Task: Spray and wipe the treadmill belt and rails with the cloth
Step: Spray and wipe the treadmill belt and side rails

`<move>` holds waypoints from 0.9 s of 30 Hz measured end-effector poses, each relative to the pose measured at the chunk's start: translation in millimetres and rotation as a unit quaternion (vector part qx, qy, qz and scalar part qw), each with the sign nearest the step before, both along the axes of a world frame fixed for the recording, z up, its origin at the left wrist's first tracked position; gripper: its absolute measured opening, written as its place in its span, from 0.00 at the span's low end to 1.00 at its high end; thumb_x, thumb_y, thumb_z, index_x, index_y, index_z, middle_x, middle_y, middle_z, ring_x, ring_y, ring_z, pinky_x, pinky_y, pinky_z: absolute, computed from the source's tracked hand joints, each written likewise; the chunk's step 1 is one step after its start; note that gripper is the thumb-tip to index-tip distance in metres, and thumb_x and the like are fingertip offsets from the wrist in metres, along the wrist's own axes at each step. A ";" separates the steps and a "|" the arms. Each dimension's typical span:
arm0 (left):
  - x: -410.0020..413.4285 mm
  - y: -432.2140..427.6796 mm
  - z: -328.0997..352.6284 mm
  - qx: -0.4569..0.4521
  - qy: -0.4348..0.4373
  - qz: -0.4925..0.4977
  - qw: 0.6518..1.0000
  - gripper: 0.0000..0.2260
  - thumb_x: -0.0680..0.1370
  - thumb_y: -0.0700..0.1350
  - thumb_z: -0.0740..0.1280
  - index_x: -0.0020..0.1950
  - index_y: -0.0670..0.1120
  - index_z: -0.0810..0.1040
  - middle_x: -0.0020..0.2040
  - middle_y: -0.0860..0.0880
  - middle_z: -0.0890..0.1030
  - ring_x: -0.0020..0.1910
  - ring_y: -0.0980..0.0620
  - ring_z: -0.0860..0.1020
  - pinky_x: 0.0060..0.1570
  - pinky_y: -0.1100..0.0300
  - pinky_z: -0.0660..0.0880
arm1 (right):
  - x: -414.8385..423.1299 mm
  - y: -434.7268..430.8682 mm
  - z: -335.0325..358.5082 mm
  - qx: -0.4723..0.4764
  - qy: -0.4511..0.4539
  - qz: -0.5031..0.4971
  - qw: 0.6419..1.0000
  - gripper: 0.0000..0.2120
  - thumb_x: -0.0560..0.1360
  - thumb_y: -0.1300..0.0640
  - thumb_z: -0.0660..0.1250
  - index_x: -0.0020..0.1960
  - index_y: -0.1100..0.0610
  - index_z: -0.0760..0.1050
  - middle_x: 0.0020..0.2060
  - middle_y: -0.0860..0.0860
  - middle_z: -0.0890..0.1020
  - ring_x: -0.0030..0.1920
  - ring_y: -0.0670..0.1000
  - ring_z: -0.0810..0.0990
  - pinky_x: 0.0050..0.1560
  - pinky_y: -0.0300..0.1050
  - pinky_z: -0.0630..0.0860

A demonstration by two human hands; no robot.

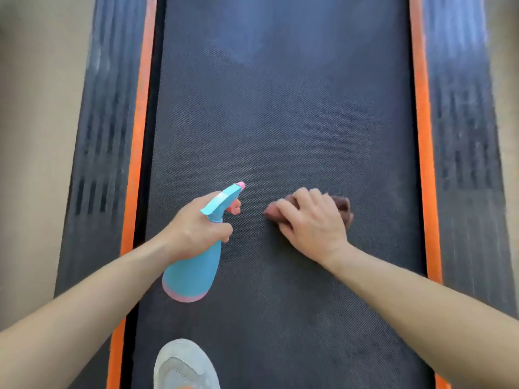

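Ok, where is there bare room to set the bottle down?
The belt is bare ahead of both hands, between the orange strips, and between the right hand and the right strip. Crowded: mid-belt, where the left hand grips the spray bottle and the right hand holds the cloth, plus the shoe nearer.

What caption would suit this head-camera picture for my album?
Left hand grips a blue spray bottle while right hand holds a brown cloth on the treadmill belt.

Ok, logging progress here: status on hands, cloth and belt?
Left hand grips spray bottle. Right hand holds cloth down on belt. Shoe on belt, near end.
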State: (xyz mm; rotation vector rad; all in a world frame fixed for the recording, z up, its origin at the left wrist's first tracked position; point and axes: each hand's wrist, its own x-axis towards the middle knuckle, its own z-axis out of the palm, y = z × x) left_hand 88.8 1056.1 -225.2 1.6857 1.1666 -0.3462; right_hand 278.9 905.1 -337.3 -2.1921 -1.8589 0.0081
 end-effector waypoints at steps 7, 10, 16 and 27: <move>50.0 -7.9 -8.0 -0.004 -0.004 -0.061 0.998 0.25 0.66 0.43 0.71 0.63 0.58 0.80 0.54 0.59 0.84 0.52 0.57 0.81 0.47 0.70 0.73 | 6.1 -71.8 -1.1 -0.047 -0.018 0.103 0.993 0.13 0.75 0.46 0.66 0.56 0.51 0.76 0.47 0.54 0.77 0.43 0.58 0.74 0.40 0.54 0.72; 68.5 -16.0 -8.3 -0.008 -0.011 -0.090 0.996 0.22 0.71 0.35 0.72 0.60 0.57 0.81 0.54 0.59 0.84 0.49 0.62 0.80 0.43 0.74 0.71 | 45.3 -69.5 -0.3 -0.044 -0.001 -0.092 0.995 0.13 0.77 0.44 0.66 0.55 0.51 0.79 0.47 0.55 0.77 0.44 0.60 0.76 0.42 0.56 0.74; 92.7 -39.5 2.6 -0.018 0.003 -0.161 0.987 0.28 0.63 0.48 0.67 0.63 0.61 0.80 0.55 0.62 0.83 0.52 0.58 0.80 0.57 0.58 0.77 | 30.4 -92.3 -0.5 -0.041 0.018 -0.221 0.974 0.13 0.75 0.46 0.69 0.55 0.52 0.78 0.47 0.57 0.76 0.44 0.60 0.75 0.42 0.55 0.74; 114.3 -55.0 19.3 -0.054 0.045 -0.239 0.968 0.23 0.65 0.46 0.70 0.61 0.59 0.79 0.53 0.55 0.83 0.43 0.51 0.79 0.49 0.51 0.80 | 12.9 -110.2 -0.3 -0.046 0.051 -0.188 0.980 0.14 0.73 0.46 0.68 0.55 0.52 0.77 0.47 0.55 0.77 0.44 0.60 0.76 0.42 0.55 0.73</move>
